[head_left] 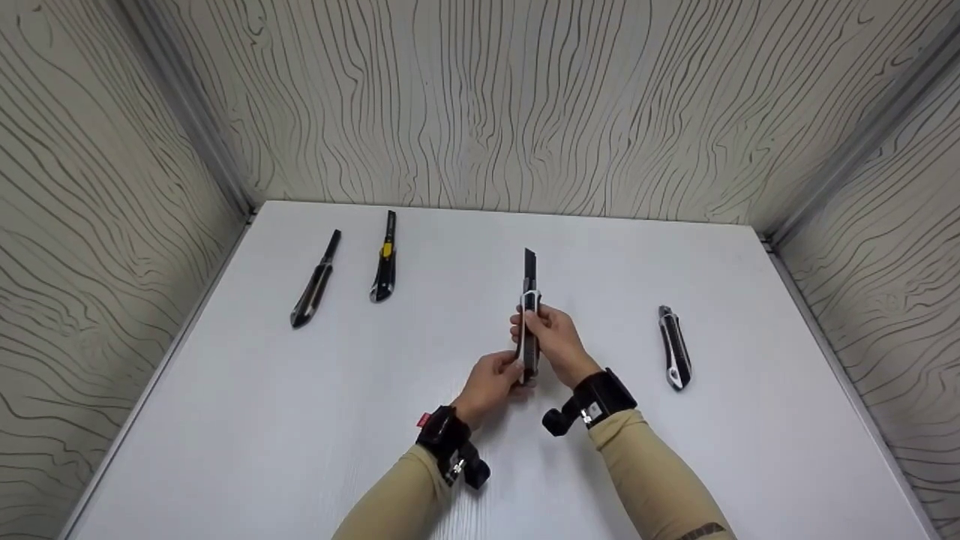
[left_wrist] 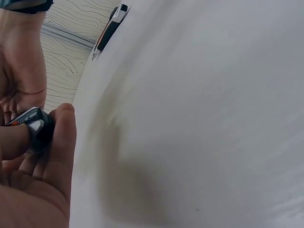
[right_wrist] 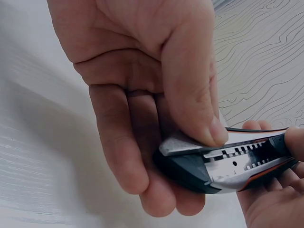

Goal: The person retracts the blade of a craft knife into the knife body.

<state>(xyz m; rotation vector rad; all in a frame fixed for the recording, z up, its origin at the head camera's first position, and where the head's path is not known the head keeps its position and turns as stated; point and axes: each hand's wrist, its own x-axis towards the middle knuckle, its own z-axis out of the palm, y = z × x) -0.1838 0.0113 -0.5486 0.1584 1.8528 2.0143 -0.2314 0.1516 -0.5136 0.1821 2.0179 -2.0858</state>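
Both hands hold a utility knife above the white table, its dark blade pointing away from me. My left hand pinches the butt end; in the right wrist view that left hand has its thumb over the black and silver tail. My right hand grips the handle higher up, thumb on top. At the right edge of the right wrist view, the right thumb lies by the toothed metal channel. The left wrist view shows the knife's tail against the left fingers.
To the left lie a utility knife with a dark handle and another with a yellow slider, both with blades out. A further utility knife, blade in, lies right of my hands. Patterned walls enclose the white table.
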